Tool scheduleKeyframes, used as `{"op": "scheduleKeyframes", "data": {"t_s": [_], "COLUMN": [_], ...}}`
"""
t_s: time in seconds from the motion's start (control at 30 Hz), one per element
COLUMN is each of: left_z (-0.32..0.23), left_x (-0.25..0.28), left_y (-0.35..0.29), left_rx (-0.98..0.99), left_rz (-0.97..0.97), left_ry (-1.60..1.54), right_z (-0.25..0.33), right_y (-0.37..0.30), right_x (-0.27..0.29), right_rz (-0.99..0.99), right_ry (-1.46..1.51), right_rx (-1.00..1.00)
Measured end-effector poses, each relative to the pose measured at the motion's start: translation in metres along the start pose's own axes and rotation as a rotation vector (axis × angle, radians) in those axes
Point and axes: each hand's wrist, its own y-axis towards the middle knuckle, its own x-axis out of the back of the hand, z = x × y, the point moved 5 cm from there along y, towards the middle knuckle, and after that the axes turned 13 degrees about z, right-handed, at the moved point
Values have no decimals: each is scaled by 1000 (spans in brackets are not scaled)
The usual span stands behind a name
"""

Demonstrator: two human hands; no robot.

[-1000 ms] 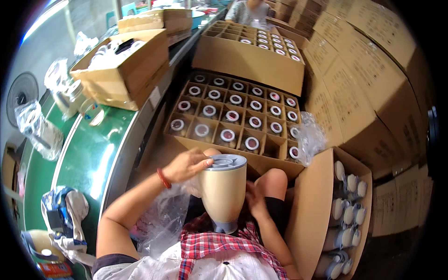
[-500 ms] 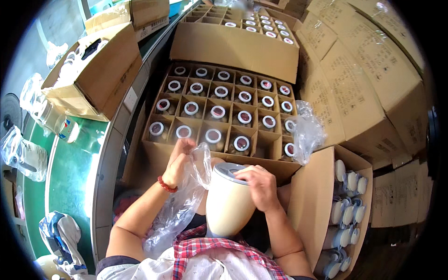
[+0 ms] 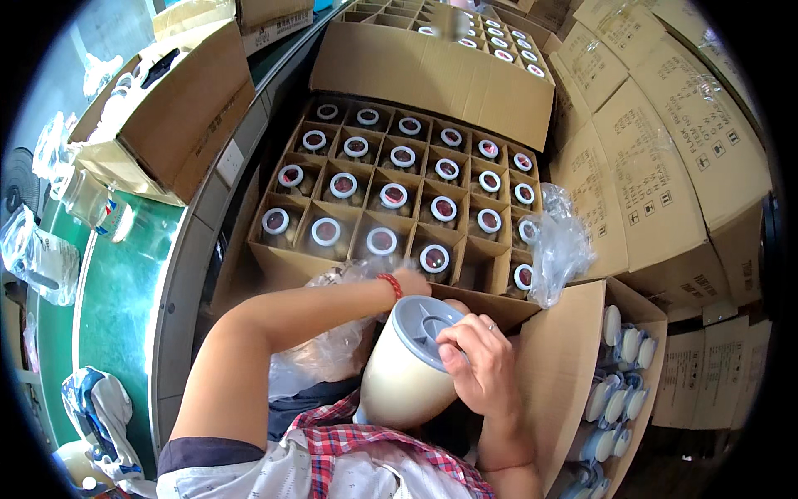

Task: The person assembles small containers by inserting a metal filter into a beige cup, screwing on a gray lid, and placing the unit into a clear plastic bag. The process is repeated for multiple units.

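Left hand (image 3: 411,283) showed blurred near the cream vessel (image 3: 407,384), its fingers impossible to make out. Far carton (image 3: 432,79) was cut off by the top edge, a grey smear (image 3: 450,23) covering part of it. Carton at right (image 3: 550,366) ran past the lower edge

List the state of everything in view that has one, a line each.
Cream vessel, tilted, grey end up.
Right hand, curled on the grey end.
Left hand, partly hidden; hold unclear.
Divided carton, open; one front cell looks empty.
Far carton, open, partly filled.
Side carton, open, holding lidded vessels.
Table box, open, filled.
Stacked cartons, look closed.
Clear bag, crumpled at the divided carton's edge.
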Motion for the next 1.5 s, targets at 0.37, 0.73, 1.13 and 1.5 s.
{"op": "scheduleKeyframes", "data": {"t_s": [0.37, 0.73, 1.13, 1.5], "left_z": [50, 16, -102, 38], "left_x": [26, 4, 77, 10], "left_y": [-62, -131, -198, -151], "left_rx": [-511, -647, -295, -472], "left_rz": [-476, -490, -676, -760], "left_ry": [-1010, -1657, -254, -1415], "right_z": [-43, -84, -139, -102], "right_y": [2, 39, 88, 31], "right_x": [-7, -43, -133, -27], "right_rz": [81, 206, 364, -60], "right_ry": [573, 1011, 1601, 1056], "right_rx": [18, -1, -199, -24]}}
